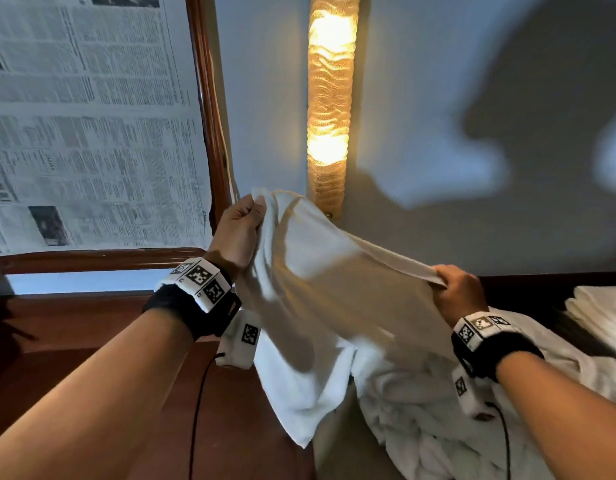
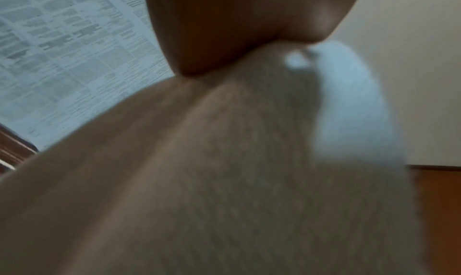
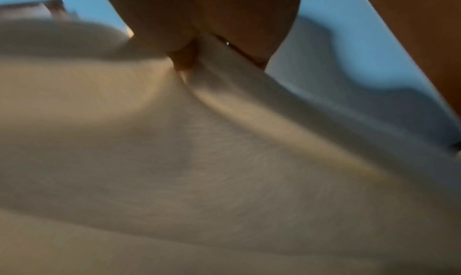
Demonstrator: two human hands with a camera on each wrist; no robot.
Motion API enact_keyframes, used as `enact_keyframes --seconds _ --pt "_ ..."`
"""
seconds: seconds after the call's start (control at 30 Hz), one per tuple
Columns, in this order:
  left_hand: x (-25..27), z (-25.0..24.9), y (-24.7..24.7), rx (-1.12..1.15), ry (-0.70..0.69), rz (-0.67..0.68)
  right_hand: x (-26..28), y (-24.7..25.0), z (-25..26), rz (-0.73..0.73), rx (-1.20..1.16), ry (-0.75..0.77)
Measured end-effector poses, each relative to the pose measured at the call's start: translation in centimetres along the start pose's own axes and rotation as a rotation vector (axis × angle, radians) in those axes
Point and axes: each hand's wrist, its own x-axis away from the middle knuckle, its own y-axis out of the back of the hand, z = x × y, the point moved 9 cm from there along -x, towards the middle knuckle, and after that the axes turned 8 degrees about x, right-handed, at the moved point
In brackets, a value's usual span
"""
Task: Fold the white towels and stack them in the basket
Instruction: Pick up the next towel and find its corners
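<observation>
A white towel (image 1: 317,306) hangs in the air between both hands, above a dark wooden surface. My left hand (image 1: 239,230) pinches its upper left corner, raised high. My right hand (image 1: 455,292) grips the opposite corner, lower and to the right. The cloth sags and drapes down between them. In the left wrist view the towel (image 2: 212,180) fills the lower picture below my left hand's fingers (image 2: 224,33). The right wrist view shows my right hand's fingers (image 3: 204,23) closed on the towel (image 3: 224,161), blurred. No basket is in view.
A heap of crumpled white towels (image 1: 438,427) lies below my right forearm. Folded white towels (image 1: 604,317) are stacked at the far right. A lit wall lamp (image 1: 329,98) is straight ahead. A newspaper-covered, wood-framed pane (image 1: 92,126) fills the left.
</observation>
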Motion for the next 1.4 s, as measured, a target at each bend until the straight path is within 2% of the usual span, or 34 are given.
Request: enact_keyframes --seconds 0.07,0.13,0.27,0.33,0.4,0.5,0.6,0.63,0.77,0.87,1.03,1.1,1.17,1.23,1.3,1.37,1.4 --pt "1.5 -0.7 0.5 0.014 -0.01 0.051 0.9 1.6 3.1 -0.075 -0.089 -0.041" --pt "3.5 -2.0 0.3 0.0 -0.025 0.121 1.6 3.1 9.1 -0.109 -0.201 -0.001" --pt "7.9 -4.1 1.9 0.078 -0.027 0.181 5.8 4.7 24.3 -0.014 -0.296 0.329" --pt "9.6 -4.2 3.1 0.185 0.023 0.19 8.2 5.7 29.3 0.0 -0.308 0.384" --pt "11.2 -4.3 4.2 0.254 0.064 0.202 10.0 6.3 31.8 0.002 -0.268 0.41" --pt "13.2 -5.2 6.0 0.196 0.058 0.223 13.4 6.8 33.5 -0.008 -0.129 0.502" --pt "13.9 -6.9 7.6 0.037 -0.032 0.255 18.6 7.1 35.2 -0.188 0.065 0.756" --pt "14.1 -7.5 8.2 0.002 -0.059 0.257 19.8 6.5 34.8 -0.214 0.106 0.776" --pt "14.8 -8.8 11.1 -0.01 -0.072 0.187 22.4 3.8 30.4 -0.157 0.098 0.578" --pt "15.4 -8.7 12.9 -0.033 -0.066 0.154 22.9 1.4 27.1 -0.051 0.115 0.425" --pt "15.0 -8.9 18.8 0.005 -0.045 -0.006 23.9 1.3 18.4 -0.043 0.126 0.126" --pt "15.0 -8.4 20.5 0.029 -0.015 -0.045 23.6 1.9 17.2 -0.046 0.084 0.032" --pt "15.3 -8.0 20.2 0.051 0.013 -0.039 22.2 1.8 19.0 -0.002 -0.015 -0.011" --pt "15.7 -7.1 18.3 0.089 0.056 0.007 20.3 1.3 23.2 0.038 -0.155 0.03" --pt "16.0 -6.1 16.1 0.075 0.079 0.048 18.6 1.3 29.1 0.047 -0.275 0.193" --pt "16.4 -5.4 14.5 0.014 0.08 0.075 18.0 1.9 34.6 0.022 -0.313 0.401" --pt "16.5 -4.8 14.1 0.008 0.088 0.065 17.6 2.3 36.3 0.007 -0.308 0.452"
